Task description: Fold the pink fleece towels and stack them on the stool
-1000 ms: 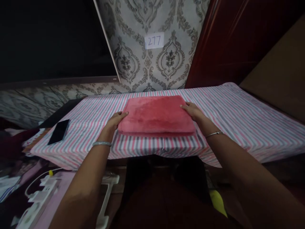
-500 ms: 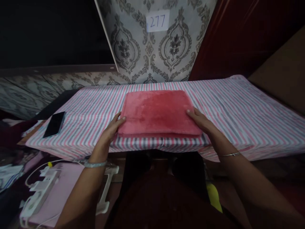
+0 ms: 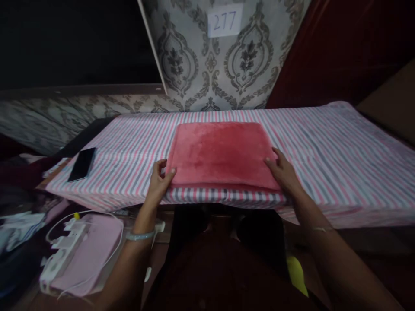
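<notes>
A folded red plush towel (image 3: 222,153) lies flat near the front edge of a table covered with a pink, grey and white striped cloth (image 3: 324,147). My left hand (image 3: 159,185) touches the towel's near left corner, thumb on its edge and fingers spread. On the near right corner rests my right hand (image 3: 283,172), fingers apart and lying on the fabric. Each wrist wears a thin bangle.
A black phone (image 3: 81,164) lies on the cloth at the far left. Below the table on the left sit a white power strip (image 3: 63,255) with cables and a pink item (image 3: 94,248). A patterned wall with a label "277" (image 3: 225,20) stands behind.
Both hands have slid toward me along the towel's sides, from its middle edges to its near corners. The view has tilted down slightly.
</notes>
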A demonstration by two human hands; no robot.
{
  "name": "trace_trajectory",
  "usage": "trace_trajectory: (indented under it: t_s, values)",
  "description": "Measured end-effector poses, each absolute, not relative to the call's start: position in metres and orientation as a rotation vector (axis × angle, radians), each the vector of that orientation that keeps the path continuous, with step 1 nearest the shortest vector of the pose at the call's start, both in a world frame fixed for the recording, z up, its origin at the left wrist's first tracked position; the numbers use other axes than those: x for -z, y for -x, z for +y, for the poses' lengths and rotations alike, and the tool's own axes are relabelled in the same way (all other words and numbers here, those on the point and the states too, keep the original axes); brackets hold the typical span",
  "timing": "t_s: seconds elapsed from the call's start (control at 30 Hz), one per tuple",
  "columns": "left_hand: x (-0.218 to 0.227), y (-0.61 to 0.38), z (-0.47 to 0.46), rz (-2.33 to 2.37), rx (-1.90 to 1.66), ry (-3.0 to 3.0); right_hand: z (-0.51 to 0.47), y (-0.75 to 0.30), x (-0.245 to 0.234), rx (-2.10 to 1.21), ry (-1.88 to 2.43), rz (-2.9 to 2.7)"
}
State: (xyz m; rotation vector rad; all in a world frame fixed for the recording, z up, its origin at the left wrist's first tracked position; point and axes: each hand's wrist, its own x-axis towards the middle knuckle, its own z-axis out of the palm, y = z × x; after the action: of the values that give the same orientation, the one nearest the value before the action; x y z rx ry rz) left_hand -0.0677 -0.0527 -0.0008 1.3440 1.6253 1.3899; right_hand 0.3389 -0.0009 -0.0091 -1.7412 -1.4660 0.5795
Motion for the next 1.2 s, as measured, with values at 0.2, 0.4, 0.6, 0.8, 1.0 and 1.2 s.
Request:
trace_trajectory:
  t_s: [0.2, 0.4, 0.6, 0.8, 1.0, 1.2]
  values:
    - [0.015, 0.066, -0.1, 1.702, -1.644, -1.617, -0.047, -0.344, 0.023, -0.372, 1.697, -1.404]
    - [0.018, 0.06, -0.1, 1.794, -1.62, -1.734, -0.075, -0.34, 0.023, -0.346, 1.695, -1.281]
    - [0.018, 0.064, -0.097, 1.72, -1.579, -1.666, -0.07, -0.345, 0.019, -0.575, 1.671, -1.292]
    - [0.012, 0.084, -0.09, 1.77, -1.469, -1.845, -0.064, -0.345, 0.027, -0.465, 1.705, -1.237]
    - [0.01, 0.095, -0.091, 1.702, -1.315, -1.756, -0.068, -0.346, 0.026, -0.451, 1.694, -1.262]
    - [-0.031, 0.056, -0.082, 1.831, -1.374, -2.15, -0.058, -0.306, -0.011, -0.038, 1.407, -1.707]
